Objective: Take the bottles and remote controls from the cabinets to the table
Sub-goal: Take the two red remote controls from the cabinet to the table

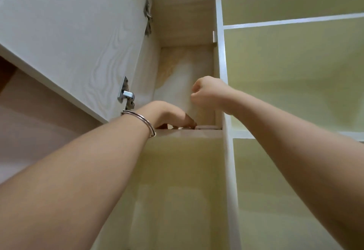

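Note:
I look up into a high cabinet compartment (185, 68) whose door (74, 38) stands open to the left. My left hand (167, 114), with a metal bangle on the wrist, reaches over the shelf's front edge (189, 133). Its fingers are stretched out flat on the shelf, and the tips touch a low pale object (205, 127). Only the top of that object shows above the edge, so I cannot tell what it is. My right hand (206, 93) hangs higher inside the compartment, curled into a fist with nothing visible in it. No bottle or remote control is clearly in view.
A white vertical divider (223, 68) bounds the compartment on the right, with closed yellow-green panels (295, 76) beyond it. Metal hinges (126, 94) stick out from the open door beside my left wrist. Below the shelf is another yellow-green front (177, 190).

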Action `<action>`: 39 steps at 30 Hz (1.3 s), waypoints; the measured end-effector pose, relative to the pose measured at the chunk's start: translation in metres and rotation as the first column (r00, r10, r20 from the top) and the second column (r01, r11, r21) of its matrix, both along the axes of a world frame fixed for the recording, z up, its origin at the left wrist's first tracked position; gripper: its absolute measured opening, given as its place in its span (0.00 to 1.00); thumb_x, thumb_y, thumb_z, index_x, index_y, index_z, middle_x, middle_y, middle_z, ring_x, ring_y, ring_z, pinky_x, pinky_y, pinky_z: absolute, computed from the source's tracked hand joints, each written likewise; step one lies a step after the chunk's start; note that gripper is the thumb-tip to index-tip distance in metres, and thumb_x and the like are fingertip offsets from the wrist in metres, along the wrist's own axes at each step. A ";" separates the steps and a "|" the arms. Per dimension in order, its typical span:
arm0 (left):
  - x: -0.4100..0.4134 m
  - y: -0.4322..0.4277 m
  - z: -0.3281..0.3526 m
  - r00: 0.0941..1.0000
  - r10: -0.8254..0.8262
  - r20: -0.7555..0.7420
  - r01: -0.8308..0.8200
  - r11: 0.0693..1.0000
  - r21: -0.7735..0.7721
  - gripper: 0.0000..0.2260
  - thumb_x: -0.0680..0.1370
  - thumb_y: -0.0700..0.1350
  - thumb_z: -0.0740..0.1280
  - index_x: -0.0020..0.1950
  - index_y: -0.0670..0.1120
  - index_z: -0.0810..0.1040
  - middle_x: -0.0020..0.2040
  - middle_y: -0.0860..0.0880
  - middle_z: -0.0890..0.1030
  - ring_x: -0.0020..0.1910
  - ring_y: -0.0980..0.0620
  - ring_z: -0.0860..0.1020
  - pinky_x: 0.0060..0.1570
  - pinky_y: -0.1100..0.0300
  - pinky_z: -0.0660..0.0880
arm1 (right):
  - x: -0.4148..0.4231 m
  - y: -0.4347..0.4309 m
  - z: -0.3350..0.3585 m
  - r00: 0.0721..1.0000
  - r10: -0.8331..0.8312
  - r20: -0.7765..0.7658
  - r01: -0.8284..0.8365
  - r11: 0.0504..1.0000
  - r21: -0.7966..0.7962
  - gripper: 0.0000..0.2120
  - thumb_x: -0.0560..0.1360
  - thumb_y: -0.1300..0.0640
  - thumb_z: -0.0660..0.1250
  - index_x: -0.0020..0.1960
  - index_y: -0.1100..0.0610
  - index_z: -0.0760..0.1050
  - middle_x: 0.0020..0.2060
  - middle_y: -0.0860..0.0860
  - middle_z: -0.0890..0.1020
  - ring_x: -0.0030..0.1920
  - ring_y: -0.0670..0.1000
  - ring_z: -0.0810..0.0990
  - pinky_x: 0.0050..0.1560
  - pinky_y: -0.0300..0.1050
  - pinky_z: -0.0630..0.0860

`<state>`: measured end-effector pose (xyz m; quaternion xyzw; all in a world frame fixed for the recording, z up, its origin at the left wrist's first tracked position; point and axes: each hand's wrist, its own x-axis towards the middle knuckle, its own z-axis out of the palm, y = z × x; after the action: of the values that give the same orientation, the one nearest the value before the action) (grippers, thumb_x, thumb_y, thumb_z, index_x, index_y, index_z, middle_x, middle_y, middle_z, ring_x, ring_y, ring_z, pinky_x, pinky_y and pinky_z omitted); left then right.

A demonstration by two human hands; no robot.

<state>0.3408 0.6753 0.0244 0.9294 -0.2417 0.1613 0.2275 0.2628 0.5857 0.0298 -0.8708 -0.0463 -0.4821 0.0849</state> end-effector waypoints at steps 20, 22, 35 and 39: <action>0.006 0.034 -0.003 0.959 0.253 0.129 -0.278 0.928 0.248 0.17 0.78 0.49 0.57 0.32 0.45 0.71 0.19 0.51 0.75 0.17 0.55 0.73 0.17 0.72 0.63 | 0.047 0.026 -0.002 0.724 -0.612 -0.317 0.439 0.764 -0.473 0.17 0.77 0.63 0.56 0.30 0.59 0.63 0.31 0.52 0.67 0.32 0.52 0.69 0.46 0.44 0.67; 0.007 0.036 -0.006 0.960 0.243 0.137 -0.270 0.933 0.239 0.15 0.78 0.47 0.57 0.33 0.45 0.71 0.25 0.49 0.75 0.20 0.53 0.73 0.20 0.70 0.64 | 0.048 0.025 0.000 0.719 -0.599 -0.352 0.419 0.778 -0.469 0.17 0.77 0.63 0.56 0.29 0.59 0.64 0.29 0.53 0.68 0.32 0.52 0.69 0.41 0.44 0.68; -0.007 0.058 -0.020 0.844 0.293 0.448 -0.148 0.932 -0.330 0.24 0.75 0.62 0.59 0.34 0.42 0.68 0.42 0.39 0.78 0.29 0.47 0.69 0.28 0.60 0.61 | 0.019 0.021 0.000 0.933 -0.313 -0.177 0.268 0.933 -0.240 0.14 0.72 0.48 0.67 0.45 0.59 0.76 0.43 0.54 0.75 0.35 0.53 0.73 0.35 0.41 0.68; -0.017 0.060 -0.032 0.807 0.251 0.535 0.066 0.861 -0.504 0.25 0.75 0.59 0.60 0.53 0.36 0.76 0.54 0.34 0.79 0.51 0.36 0.77 0.35 0.56 0.65 | -0.001 0.020 -0.002 0.984 -0.181 -0.004 0.180 0.980 -0.081 0.28 0.67 0.42 0.72 0.58 0.60 0.74 0.50 0.55 0.76 0.42 0.53 0.74 0.42 0.42 0.71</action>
<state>0.3236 0.7352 -0.0077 0.7540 -0.2024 0.5065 0.3660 0.2615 0.6054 0.0276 -0.8768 0.0139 -0.4807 0.0061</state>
